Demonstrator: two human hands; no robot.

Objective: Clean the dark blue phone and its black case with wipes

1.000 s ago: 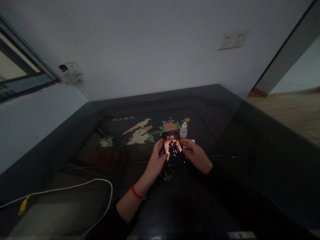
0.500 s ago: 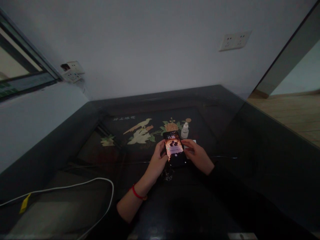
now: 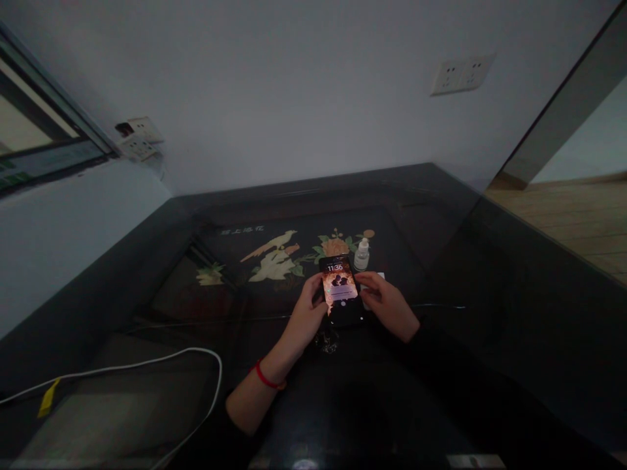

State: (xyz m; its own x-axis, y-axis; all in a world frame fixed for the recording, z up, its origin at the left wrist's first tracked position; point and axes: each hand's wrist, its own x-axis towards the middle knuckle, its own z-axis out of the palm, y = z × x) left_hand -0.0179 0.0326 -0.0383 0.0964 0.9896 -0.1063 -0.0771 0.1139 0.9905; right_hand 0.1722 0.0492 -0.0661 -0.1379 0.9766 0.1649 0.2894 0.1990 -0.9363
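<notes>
Head view is showing a lit phone (image 3: 341,290) being held between both hands, its long axis running away from the person, far end leaning slightly left. The left hand (image 3: 309,308) is gripping its left edge and the right hand (image 3: 386,300) its right, both sitting about equally near, just short of a small bottle (image 3: 361,258).

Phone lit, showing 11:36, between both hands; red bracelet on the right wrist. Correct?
Wrong wrist: the head view shows the red bracelet on the left. The phone is lit, showing 11:36, between the left hand and right hand.
</notes>
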